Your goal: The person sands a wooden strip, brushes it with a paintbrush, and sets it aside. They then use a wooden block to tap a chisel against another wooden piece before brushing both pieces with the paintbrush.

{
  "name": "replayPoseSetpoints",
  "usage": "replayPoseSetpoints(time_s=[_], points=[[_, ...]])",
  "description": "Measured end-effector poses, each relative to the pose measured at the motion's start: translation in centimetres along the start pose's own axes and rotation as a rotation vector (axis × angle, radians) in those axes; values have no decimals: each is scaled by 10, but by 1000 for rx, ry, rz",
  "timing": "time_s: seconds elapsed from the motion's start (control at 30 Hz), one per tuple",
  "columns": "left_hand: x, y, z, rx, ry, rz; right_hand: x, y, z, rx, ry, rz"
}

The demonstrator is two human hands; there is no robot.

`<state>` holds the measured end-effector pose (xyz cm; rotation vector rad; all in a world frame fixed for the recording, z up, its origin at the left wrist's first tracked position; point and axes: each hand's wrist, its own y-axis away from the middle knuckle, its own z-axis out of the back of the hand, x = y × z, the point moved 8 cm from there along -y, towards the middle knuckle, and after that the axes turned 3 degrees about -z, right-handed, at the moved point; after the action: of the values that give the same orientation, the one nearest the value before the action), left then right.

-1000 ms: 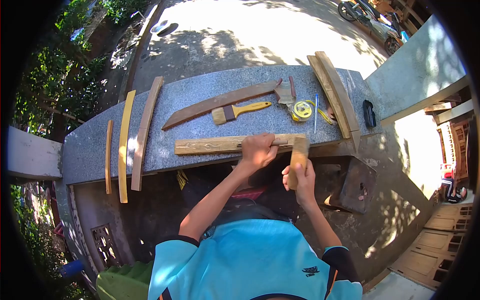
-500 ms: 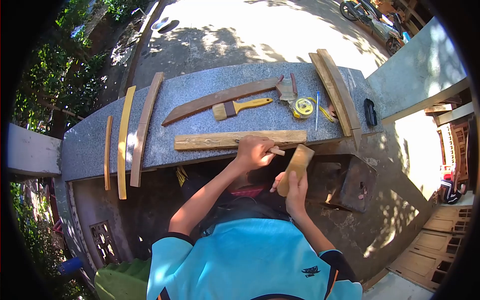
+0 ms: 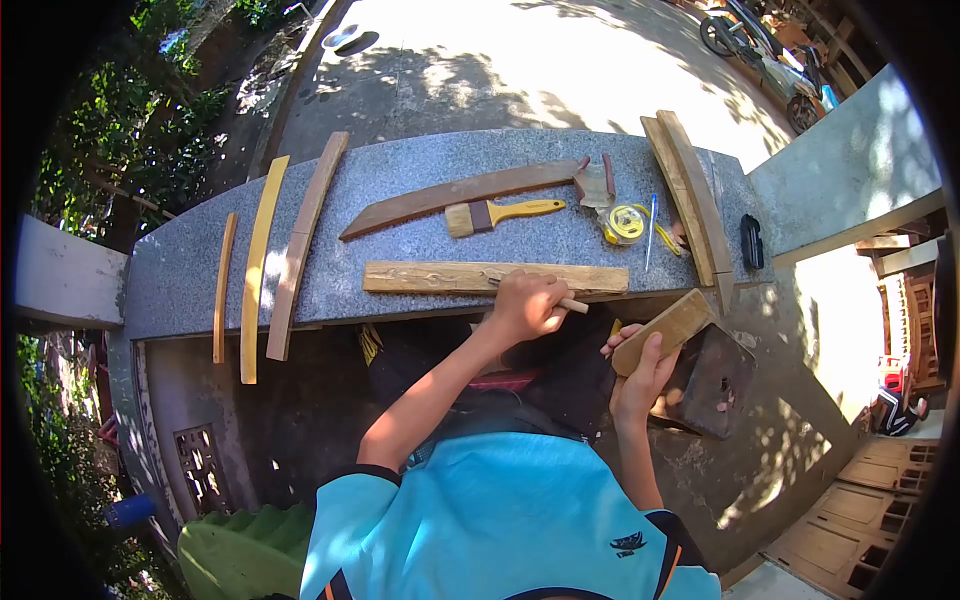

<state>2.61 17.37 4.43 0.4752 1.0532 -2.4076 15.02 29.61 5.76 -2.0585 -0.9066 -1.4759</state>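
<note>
My left hand [image 3: 530,304] is closed round a chisel [image 3: 573,305]; its pale wooden handle sticks out to the right, and a bit of dark metal shows at the left. The chisel's tip is at the near face of a wooden bar [image 3: 420,277] that lies along the table's front edge; whether it touches cannot be made out. Off to the right, my right hand [image 3: 642,378] grips a flat wooden block [image 3: 664,330] with rounded ends, held tilted and apart from the chisel.
On the stone table [image 3: 400,225] lie a paintbrush [image 3: 500,215], a handsaw [image 3: 592,185], a tape measure [image 3: 624,225], a pen [image 3: 651,232] and a black object [image 3: 751,242]. Wooden strips [image 3: 303,245] lie at left, more boards [image 3: 690,195] at right. A dark metal box [image 3: 715,385] stands below.
My right hand has moved right with the wooden block, away from the chisel, and the block is tilted further over. The left hand keeps its hold. The view has shifted slightly.
</note>
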Motion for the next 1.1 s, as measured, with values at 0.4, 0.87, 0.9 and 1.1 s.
replayPoseSetpoints(time_s=[0.4,0.87,0.9,1.1], points=[[6,-6,14,-18,128,101,35,12,8,-167,-123,221],[10,-1,0,49,50,98,-16,27,-12,20,61,-151],[12,1,0,59,39,94,-6,30,-5,-87,-17,-2],[10,1,-1,172,6,81,-46,42,-15,92,-54,-261]])
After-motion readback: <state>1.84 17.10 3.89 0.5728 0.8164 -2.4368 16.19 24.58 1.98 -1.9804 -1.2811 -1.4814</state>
